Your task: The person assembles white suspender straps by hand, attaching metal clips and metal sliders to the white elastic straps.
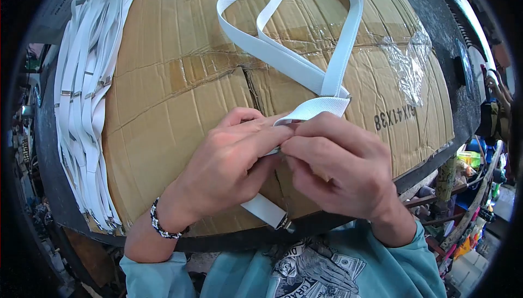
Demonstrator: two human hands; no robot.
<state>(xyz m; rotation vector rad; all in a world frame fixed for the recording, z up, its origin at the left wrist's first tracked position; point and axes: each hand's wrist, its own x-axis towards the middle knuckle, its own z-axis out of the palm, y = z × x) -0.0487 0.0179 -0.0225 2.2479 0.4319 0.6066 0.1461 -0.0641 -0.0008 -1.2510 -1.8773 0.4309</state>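
A white elastic strap (272,55) loops over the cardboard, and its folded lower part runs into both hands. My left hand (231,153) has its fingers closed on the strap, with a beaded bracelet at the wrist. Touching it from the right, my right hand (340,164) pinches at the same spot; the fingers hide what exactly lies between them. Below the hands a short strap end (265,211) with a metal clip sticks out near the table's front edge.
Flattened cardboard (163,107) with printed numbers and clear tape covers the dark table (457,31). Many white straps with metal fittings (81,118) lie bundled along the left edge. Crumpled clear plastic (406,66) is at the right. Beyond the table's right side is a cluttered rack (463,211).
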